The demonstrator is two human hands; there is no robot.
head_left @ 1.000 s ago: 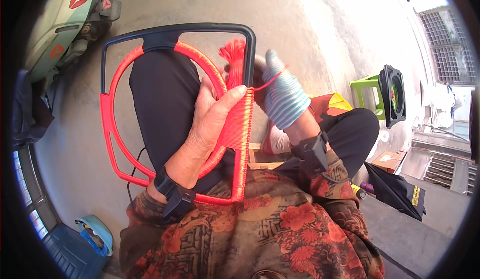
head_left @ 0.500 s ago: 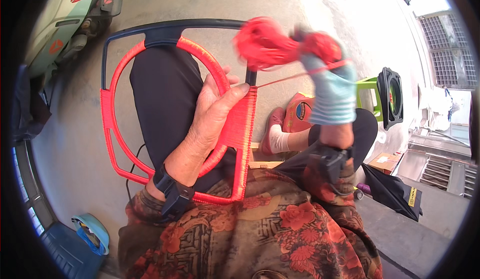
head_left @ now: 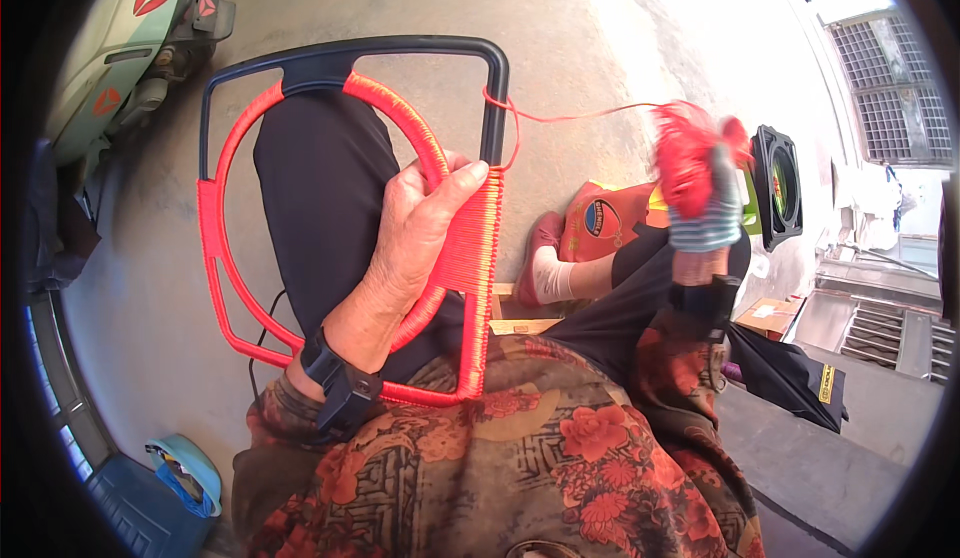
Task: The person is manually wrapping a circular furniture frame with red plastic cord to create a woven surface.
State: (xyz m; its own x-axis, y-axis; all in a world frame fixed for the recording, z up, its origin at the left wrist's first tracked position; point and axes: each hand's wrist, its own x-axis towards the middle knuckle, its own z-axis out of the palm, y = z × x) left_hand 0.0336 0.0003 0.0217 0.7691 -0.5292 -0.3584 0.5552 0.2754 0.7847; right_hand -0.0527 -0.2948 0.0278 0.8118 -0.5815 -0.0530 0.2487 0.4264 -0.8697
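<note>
Across my lap lies a dark metal frame (head_left: pixel 400 46) with an inner ring, much of it wound in red cord (head_left: pixel 484 228). My bare left hand (head_left: pixel 425 213) grips its right side, thumb pressed on the edge of the winding and fingers behind the ring. Off to the right, my right hand (head_left: pixel 708 198), in a striped light-blue glove, is closed on a bundle of red cord (head_left: pixel 685 158); it is blurred by motion. From the bundle a single strand (head_left: pixel 590 116) runs left to the bare upper right bar, where it loops loosely round.
A red bag (head_left: pixel 600 220) stands on the floor beyond my right leg. Farther right are a black-rimmed green stool (head_left: pixel 778 188), a cardboard box (head_left: pixel 768 316) and a black folded umbrella (head_left: pixel 790 378). A scooter (head_left: pixel 120 68) stands upper left; a light-blue cap (head_left: pixel 188 476) rests on a blue seat lower left.
My right hand has moved right and slightly down with the cord bundle. The strand, earlier short and taut at the winding, now stretches longer and loops round the bare bar. My left hand stays on the frame.
</note>
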